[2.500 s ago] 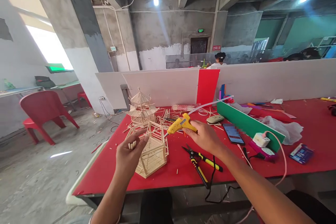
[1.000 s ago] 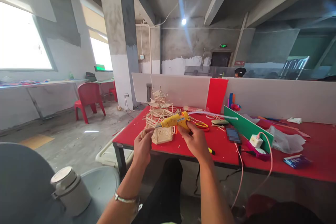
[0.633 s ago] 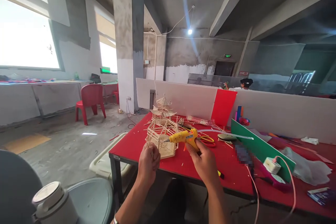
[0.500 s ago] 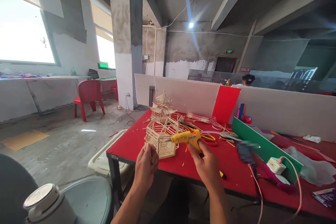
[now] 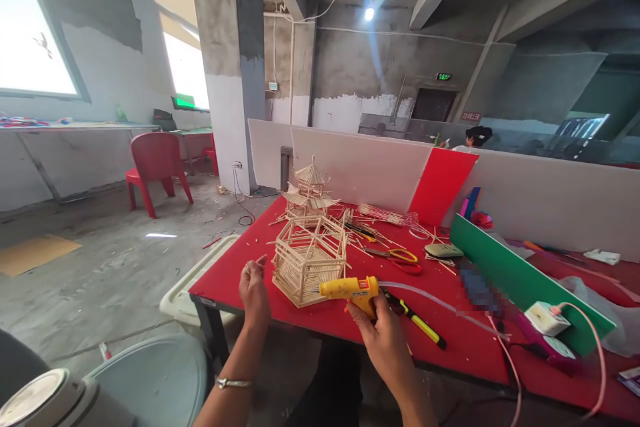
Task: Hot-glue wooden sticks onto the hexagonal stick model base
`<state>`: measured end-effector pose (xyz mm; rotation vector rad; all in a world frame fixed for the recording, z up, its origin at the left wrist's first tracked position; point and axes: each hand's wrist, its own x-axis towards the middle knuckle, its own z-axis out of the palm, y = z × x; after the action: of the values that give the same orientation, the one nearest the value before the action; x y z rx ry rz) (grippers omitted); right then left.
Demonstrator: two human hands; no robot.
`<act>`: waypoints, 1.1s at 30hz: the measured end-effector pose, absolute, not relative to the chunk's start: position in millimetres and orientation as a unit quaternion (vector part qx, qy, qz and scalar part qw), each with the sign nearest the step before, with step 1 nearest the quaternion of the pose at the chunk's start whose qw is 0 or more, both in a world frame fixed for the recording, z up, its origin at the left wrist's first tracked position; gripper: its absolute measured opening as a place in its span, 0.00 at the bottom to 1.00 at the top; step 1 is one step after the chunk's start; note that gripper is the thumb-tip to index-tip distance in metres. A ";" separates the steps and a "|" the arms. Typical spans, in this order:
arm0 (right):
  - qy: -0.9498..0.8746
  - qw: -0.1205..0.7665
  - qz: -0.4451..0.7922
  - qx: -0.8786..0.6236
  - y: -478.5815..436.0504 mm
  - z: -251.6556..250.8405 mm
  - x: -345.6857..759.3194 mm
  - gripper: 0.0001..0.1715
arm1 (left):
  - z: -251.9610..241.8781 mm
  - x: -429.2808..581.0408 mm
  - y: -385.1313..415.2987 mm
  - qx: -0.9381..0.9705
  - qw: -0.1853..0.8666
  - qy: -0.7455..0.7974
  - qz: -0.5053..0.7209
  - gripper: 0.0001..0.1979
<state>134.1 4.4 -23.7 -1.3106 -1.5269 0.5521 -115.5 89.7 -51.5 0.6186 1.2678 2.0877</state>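
On the red table (image 5: 320, 320), a slatted stick pavilion (image 5: 309, 260).

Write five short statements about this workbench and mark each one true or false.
1. The right hand holds a yellow glue gun. True.
2. The left hand rests on the scissors. False: it is beside the nearer stick model, pinching a thin stick; the scissors lie farther back.
3. The table top is blue. False: it is red.
4. A taller stick tower stands behind the nearer stick model. True.
5. The glue gun's nozzle points at the green board. False: it points left, toward the nearer stick model.
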 end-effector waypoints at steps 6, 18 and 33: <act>-0.686 0.454 0.221 -0.525 9.4 -43.2 132.6 0.22 | -64.2 -118.5 115.5 0.251 0.336 0.455 0.785 0.19; -0.717 0.416 0.258 -0.495 18.4 -74.3 123.3 0.36 | -71.0 -113.1 112.3 0.256 0.369 0.453 0.770 0.21; -0.702 0.376 0.402 -0.452 49.4 -52.9 127.5 0.36 | -73.5 -102.0 84.6 0.265 0.336 0.423 0.799 0.20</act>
<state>127.5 49.4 -52.9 -1.1556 -1.7969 1.0300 -102.0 84.6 -73.5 0.6917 1.1019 2.0823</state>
